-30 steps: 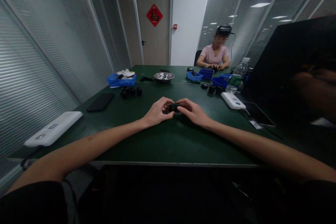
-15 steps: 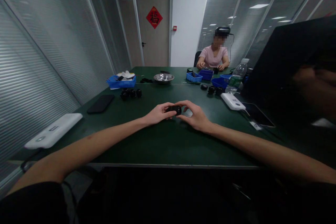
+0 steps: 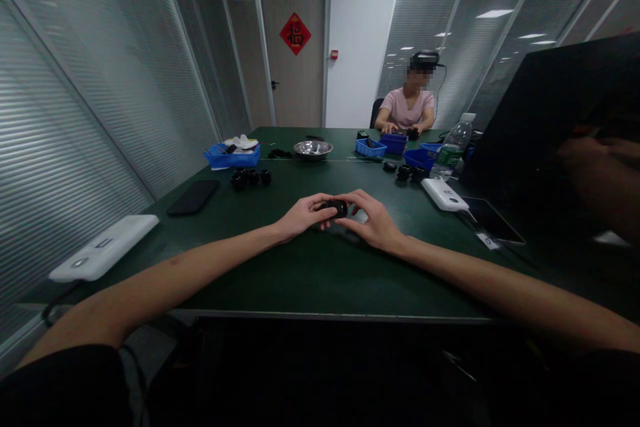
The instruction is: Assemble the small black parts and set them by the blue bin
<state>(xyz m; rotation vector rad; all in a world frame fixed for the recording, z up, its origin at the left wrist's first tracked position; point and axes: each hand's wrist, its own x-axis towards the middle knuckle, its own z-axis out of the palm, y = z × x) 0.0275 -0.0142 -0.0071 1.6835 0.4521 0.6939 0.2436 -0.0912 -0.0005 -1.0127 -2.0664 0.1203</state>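
Just above the green table (image 3: pixel 300 273), a small glossy black rounded part (image 3: pixel 341 207) sits between my two hands. My left hand (image 3: pixel 305 215) grips its left side, thumb in front and fingers behind. My right hand (image 3: pixel 373 220) curves thumb and forefinger around the right end, fingertips against it. The fingers cover much of the part, so its exact kind does not show. Several similar black parts (image 3: pixel 253 177) stand at the left beyond my hands, and more black parts (image 3: pixel 411 173) lie at the right.
Beyond stand a blue bin (image 3: pixel 233 159), a steel bowl (image 3: pixel 313 150) and small blue trays (image 3: pixel 370 147). A water bottle (image 3: pixel 454 147), a white power bank (image 3: pixel 444 195) and a dark screen (image 3: pixel 545 100) line the right. Across the table sits a person (image 3: pixel 407 107).
My hands keep hold of the black part, which has turned slightly. The right fingers have closed in on its end. Across the table, the other person's hands have shifted.
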